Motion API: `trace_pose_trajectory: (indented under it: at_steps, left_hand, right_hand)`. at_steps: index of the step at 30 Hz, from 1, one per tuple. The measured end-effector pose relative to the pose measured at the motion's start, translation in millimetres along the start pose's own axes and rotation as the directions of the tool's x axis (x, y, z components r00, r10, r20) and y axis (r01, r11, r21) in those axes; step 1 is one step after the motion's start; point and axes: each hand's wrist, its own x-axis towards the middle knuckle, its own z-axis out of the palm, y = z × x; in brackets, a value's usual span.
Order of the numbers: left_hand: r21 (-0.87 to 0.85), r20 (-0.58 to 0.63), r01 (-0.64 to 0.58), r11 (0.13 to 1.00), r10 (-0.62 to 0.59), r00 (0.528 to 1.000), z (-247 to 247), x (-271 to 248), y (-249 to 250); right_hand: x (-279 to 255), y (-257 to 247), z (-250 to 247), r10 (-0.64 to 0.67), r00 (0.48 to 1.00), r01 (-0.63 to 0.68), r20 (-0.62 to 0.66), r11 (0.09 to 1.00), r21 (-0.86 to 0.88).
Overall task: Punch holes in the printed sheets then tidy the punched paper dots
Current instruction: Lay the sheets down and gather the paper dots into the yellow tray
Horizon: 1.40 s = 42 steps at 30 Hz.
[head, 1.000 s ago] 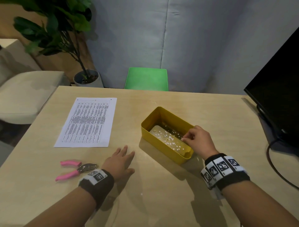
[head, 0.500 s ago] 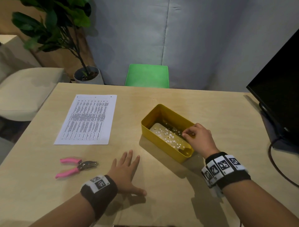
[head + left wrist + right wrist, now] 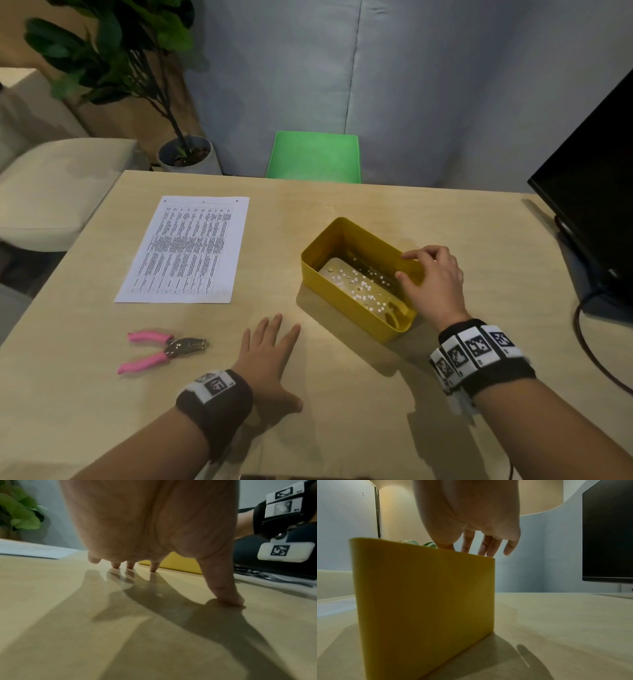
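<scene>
A yellow box [image 3: 342,236] stands at an angle right of the table's middle, with many white paper dots [image 3: 363,291] scattered on its floor. My right hand [image 3: 435,281] hovers over the box's right wall, thumb inside the rim and fingers loosely extended over it, holding nothing. In the right wrist view the right hand [image 3: 471,513] hangs just above the box's wall [image 3: 423,595]. My left hand [image 3: 270,356] lies on the bare table with fingers spread; its fingertips [image 3: 229,599] press the wood. The printed sheets [image 3: 185,248] lie at the left. A pink-handled hole punch [image 3: 164,349] lies in front of them.
A black monitor [image 3: 589,192] and its cable [image 3: 589,346] occupy the right edge. Behind the table are a green chair [image 3: 313,157], a potted plant [image 3: 120,51] and a beige seat [image 3: 51,192]. A tiny pale speck [image 3: 160,595] lies under my left palm.
My right hand has left the box's inside, where it pinched over the dots, and now sits over the right wall with loosened fingers. My left hand has spread wider, thumb out to the right.
</scene>
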Motion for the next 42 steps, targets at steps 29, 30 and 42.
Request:
trace_pose_trajectory:
  at_steps: [29, 30, 42]
  left_hand:
    - [0.154, -0.27, -0.031, 0.988, 0.072, 0.96, -34, 19, 8]
    - [0.201, -0.257, -0.036, 0.979, 0.088, 0.963, -37, 20, 11]
    - [0.177, -0.11, -0.01, 0.984, 0.03, 0.993, -55, 24, 11]
  right_hand:
    - [2, -4, 4, 0.135, 0.988, -0.142, 0.069, 0.984, 0.106]
    - [3, -5, 3, 0.14, 0.987, -0.148, 0.082, 0.984, 0.104]
    - [3, -8, -5, 0.139, 0.979, -0.156, 0.149, 0.982, 0.11]
